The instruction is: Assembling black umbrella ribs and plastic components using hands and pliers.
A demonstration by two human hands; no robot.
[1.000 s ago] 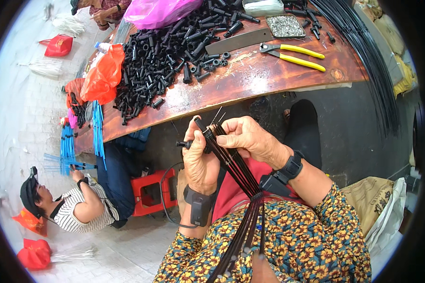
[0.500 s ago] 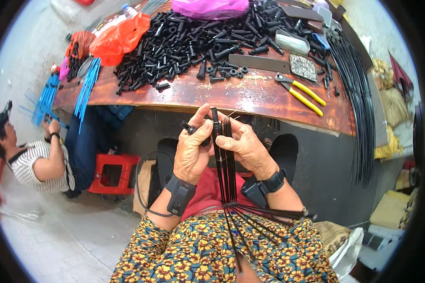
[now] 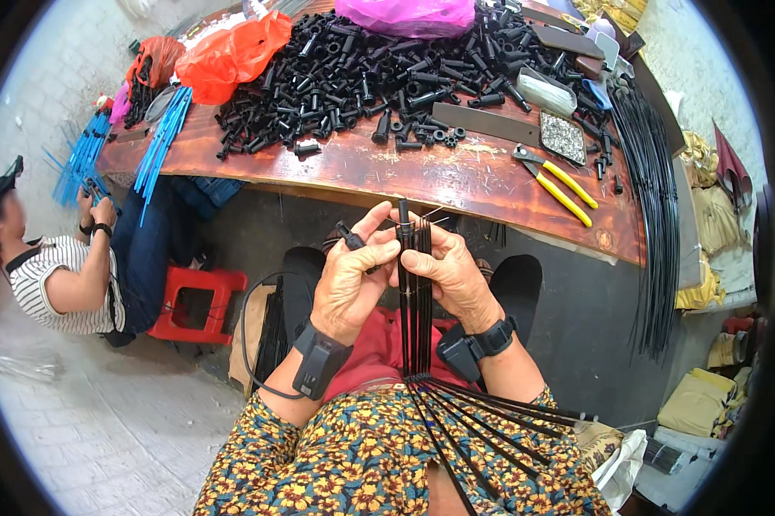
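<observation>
Black plastic parts point(image 3: 318, 95) lie heaped across a wooden table point(image 3: 456, 182), with a pink bag point(image 3: 409, 15) on the far side and an orange-red bag point(image 3: 232, 56) to the left. Toward the right rest a flat blade point(image 3: 484, 122) and yellow-handled pliers point(image 3: 564, 200), while long black strands point(image 3: 654, 206) trail over the table's end. At left, blue strands point(image 3: 164, 133) hang over the edge near a co-worker point(image 3: 69, 279) in a striped shirt, and a red stool point(image 3: 196, 277) stands on the floor. The table's near edge runs just past the fingertips at work

Above the lap, a bundle of black rods point(image 3: 417, 318) stands upright between two hands, gathered at a tie below them, its lower ends fanning out. The left hand point(image 3: 350, 288) pinches a black tubular fitting point(image 3: 404, 215) at the bundle's upper end; a second fitting point(image 3: 349, 235) juts from those fingers, partly hidden. The right hand point(image 3: 447, 273) grips the rods just beside it, thumb laid across their front
</observation>
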